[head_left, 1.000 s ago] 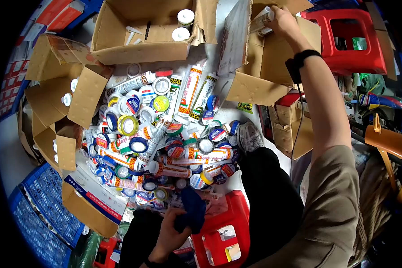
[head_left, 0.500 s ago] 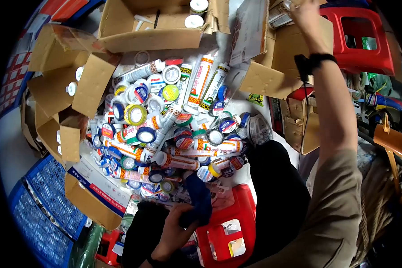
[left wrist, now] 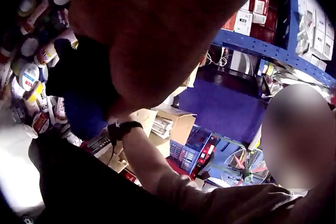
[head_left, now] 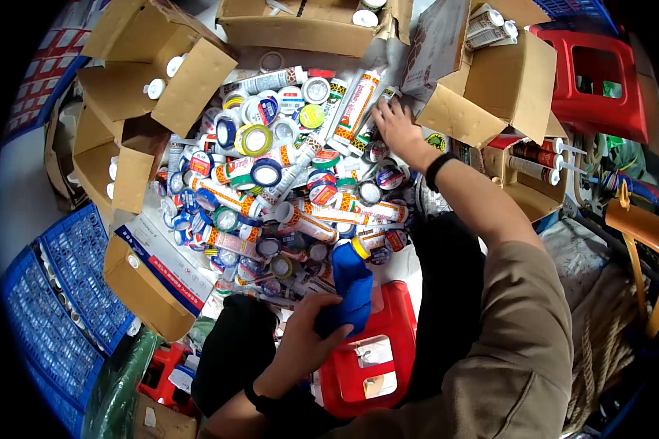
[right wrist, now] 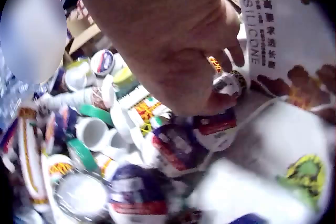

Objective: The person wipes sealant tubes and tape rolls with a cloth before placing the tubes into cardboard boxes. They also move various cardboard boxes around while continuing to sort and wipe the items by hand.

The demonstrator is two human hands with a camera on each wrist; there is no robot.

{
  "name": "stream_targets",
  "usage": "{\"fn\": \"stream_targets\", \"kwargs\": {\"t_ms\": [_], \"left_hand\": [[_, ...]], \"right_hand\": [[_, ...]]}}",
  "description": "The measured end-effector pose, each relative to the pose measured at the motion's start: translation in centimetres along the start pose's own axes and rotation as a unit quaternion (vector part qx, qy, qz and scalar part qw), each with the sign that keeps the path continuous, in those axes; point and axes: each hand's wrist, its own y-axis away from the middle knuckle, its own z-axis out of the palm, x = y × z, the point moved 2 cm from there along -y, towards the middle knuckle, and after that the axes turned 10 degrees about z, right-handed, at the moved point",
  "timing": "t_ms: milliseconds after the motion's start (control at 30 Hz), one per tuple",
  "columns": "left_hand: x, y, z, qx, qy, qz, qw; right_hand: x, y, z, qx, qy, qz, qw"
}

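A bundled blue cloth [head_left: 353,285] is in my left hand [head_left: 311,333], its fingers curled round the lower end, close over the front of the pile. The left wrist view shows the cloth [left wrist: 84,113] dark below the hand. My right hand [head_left: 403,135] reaches the pile's back right side, fingers spread over a sealant tube [head_left: 365,136] with a giraffe-pattern label. In the right wrist view the thumb and fingers lie either side of that tube's end [right wrist: 231,83]. An orange-and-white sealant tube [head_left: 354,108] lies left of it. Rolls of tape [head_left: 266,173] are mixed among more tubes.
Several tubes [head_left: 490,28] stand in the open carton [head_left: 490,88] at the back right. Other cartons [head_left: 293,35] with a few white-capped items ring the pile. Red stools [head_left: 399,314] stand in front and at the right. Blue baskets [head_left: 88,278] lie at the left.
My right hand has let go of a tube in the back-right carton and come down to the pile. The left hand with the cloth has moved slightly up and right in the view.
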Motion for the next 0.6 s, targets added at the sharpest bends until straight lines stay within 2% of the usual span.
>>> {"fn": "stream_targets", "kwargs": {"t_ms": [33,100,133,167,233,300,333,433,500,533,567,600], "left_hand": [[0.0,0.2,-0.1,0.003,0.0,0.0,1.0],[0.4,0.6,-0.1,0.015,0.021,0.014,1.0],[0.6,0.5,-0.3,0.021,0.021,0.017,0.999],[0.8,0.7,-0.3,0.024,0.021,0.031,0.999],[1.0,1.3,-0.1,0.031,0.024,0.044,0.998],[0.9,1.4,-0.1,0.042,0.031,0.072,0.996],[1.0,1.7,-0.1,0.046,0.032,0.07,0.996],[1.3,1.5,-0.4,0.053,0.025,0.098,0.993],[1.4,2.1,-0.6,0.061,0.02,0.119,0.991],[1.8,2.3,-1.0,0.054,0.008,0.084,0.995],[1.9,2.7,-1.4,0.06,0.007,0.087,0.994],[1.9,3.1,-1.4,0.065,0.047,0.051,0.995]], "right_hand": [[-0.1,-1.3,0.4,-0.143,-0.023,0.028,0.989],[-0.4,-1.2,-0.7,-0.219,-0.041,0.068,0.973],[-0.6,-1.1,-1.4,-0.242,-0.152,0.156,0.945],[-0.7,-0.7,-1.9,-0.264,-0.261,0.239,0.897],[-1.3,-0.7,0.1,-0.25,-0.266,0.225,0.903],[-1.3,-1.7,1.8,-0.137,-0.374,0.378,0.835],[-1.2,-2.3,2.3,-0.137,-0.441,0.426,0.778],[-1.3,-3.9,1.8,-0.197,-0.375,0.508,0.75],[-1.6,-4.2,2.0,-0.184,-0.357,0.56,0.724],[-1.4,-4.4,4.0,-0.145,-0.423,0.599,0.664],[-1.1,-4.4,3.9,-0.141,-0.425,0.595,0.667],[-0.8,-4.6,3.4,-0.167,-0.415,0.549,0.706]]}}
